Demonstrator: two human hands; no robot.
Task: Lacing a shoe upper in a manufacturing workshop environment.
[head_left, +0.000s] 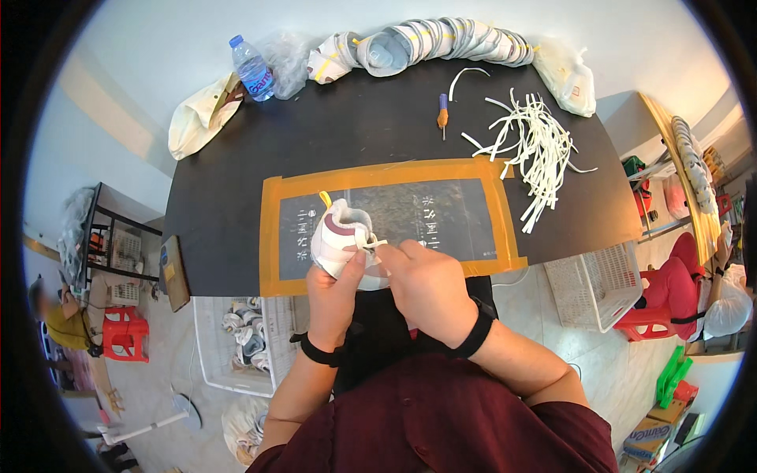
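Observation:
A small white shoe upper [334,240] with maroon patches, a grey lining and a yellow heel loop is held over the near edge of a dark mat. My left hand [331,296] is closed around its lower left side, thumb on top. At the front of the upper my right hand [430,288] is closed, its fingers pinching a thin pale shoelace [377,243]; part of that lace is hidden by the fingers. The mat [465,209] has orange tape along its borders and lies under the upper.
A heap of white laces [540,150] and an awl-like tool [443,114] lie to the right. Along the back stand a bottle [254,75], a bag [572,87] and a row of nested uppers [449,43]. White crates [595,288] flank the table; people sit at both sides.

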